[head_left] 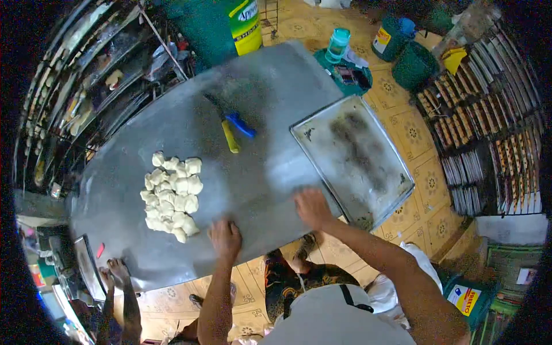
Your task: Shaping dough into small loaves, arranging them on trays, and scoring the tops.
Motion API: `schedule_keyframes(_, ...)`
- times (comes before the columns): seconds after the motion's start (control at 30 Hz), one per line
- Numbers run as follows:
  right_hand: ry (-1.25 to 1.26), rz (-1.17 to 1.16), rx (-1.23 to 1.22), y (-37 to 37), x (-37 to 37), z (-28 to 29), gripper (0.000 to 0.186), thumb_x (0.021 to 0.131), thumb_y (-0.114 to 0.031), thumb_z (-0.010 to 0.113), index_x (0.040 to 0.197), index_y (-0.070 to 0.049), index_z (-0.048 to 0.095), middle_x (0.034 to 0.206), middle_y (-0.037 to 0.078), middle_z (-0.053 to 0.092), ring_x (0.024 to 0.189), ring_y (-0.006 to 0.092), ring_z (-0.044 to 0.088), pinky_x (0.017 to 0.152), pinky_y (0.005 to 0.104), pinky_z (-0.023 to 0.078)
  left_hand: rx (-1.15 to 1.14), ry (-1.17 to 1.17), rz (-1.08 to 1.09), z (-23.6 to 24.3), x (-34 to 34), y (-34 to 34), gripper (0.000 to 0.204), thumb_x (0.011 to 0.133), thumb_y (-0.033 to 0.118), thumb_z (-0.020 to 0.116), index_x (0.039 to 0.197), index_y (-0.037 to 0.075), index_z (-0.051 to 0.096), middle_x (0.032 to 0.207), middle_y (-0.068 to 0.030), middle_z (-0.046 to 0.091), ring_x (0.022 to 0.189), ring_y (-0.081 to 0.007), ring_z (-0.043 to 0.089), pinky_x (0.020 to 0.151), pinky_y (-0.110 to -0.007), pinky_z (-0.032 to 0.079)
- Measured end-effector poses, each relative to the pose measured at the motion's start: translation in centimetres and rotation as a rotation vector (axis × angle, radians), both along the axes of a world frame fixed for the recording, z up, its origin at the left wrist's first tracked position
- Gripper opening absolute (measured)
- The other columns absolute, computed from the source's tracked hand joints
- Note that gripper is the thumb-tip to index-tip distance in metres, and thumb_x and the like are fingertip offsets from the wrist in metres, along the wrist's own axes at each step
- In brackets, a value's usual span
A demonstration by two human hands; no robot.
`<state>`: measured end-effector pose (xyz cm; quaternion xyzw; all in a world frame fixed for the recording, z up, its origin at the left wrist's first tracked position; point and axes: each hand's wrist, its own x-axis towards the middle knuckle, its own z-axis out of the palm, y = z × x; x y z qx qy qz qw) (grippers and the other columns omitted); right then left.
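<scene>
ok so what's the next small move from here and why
Perhaps slide the left hand leftward to the dough pieces: they sit clustered on the table just left of it, while the right hand is farther off, beside the tray. I can't tell whether anything lies under either palm.

I had bare table [261, 198] between the left hand [225, 237] and the right hand [313, 208], wide enough for either to slide inward. Leftward, the dough [172, 192] blocked the left hand; rightward, the tray [391, 161] raised a rim near the right. Forward, I could pass right of the blue handle [241, 125] and yellow handle [230, 138]. A co-worker's hands [119, 270] occupied the near left corner.
</scene>
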<state>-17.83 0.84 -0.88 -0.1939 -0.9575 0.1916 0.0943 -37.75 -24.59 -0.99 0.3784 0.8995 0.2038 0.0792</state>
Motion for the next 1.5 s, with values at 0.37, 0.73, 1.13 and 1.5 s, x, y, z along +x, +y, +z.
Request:
schedule_keyframes(0.37,0.095,-0.197,0.055,1.2,-2.5,-0.4,0.018,0.091,-0.014,0.061,0.108,-0.01,0.066,0.096,0.013,0.06,0.094,0.0344,0.06,0.082,0.0499,0.045,0.159,-0.034,0.052,0.0,-0.3,1.5,0.024,0.099,0.024,0.064,0.119,0.011,0.065,0.099,-0.0127,0.072,0.096,-0.0379,0.067,0.09,-0.056,0.047)
schedule_keyframes(0.73,0.149,-0.162,0.045,2.6,-3.1,-0.6,0.02,0.092,-0.012,0.06,0.11,-0.009,0.067,0.098,0.014,0.062,0.097,0.0347,0.06,0.083,0.0493,0.044,0.296,-0.222,0.29,-2.3,-2.2,2.6,0.017,0.096,0.019,0.066,0.111,0.01,0.065,0.102,-0.0133,0.07,0.098,-0.0365,0.063,0.088,-0.052,0.044)
schedule_keyframes(1.13,0.056,-0.104,-0.027,1.9,-1.6,-2.9,0.025,0.093,-0.012,0.058,0.116,-0.008,0.066,0.1,0.014,0.065,0.094,0.0354,0.062,0.082,0.0525,0.048,0.281,-0.141,0.108,-3.0,-1.7,1.6,0.023,0.096,0.024,0.063,0.114,0.009,0.065,0.1,-0.0141,0.07,0.097,-0.0388,0.063,0.088,-0.052,0.046)
schedule_keyframes(1.5,0.192,-0.061,0.028,3.1,-5.2,-2.1,0.026,0.088,-0.009,0.064,0.114,-0.008,0.067,0.096,0.014,0.063,0.093,0.0353,0.061,0.08,0.0495,0.044,0.116,-0.224,0.238,-1.2,-3.8,4.6,0.028,0.093,0.024,0.065,0.119,0.012,0.066,0.099,-0.0145,0.07,0.093,-0.0398,0.064,0.088,-0.053,0.047)
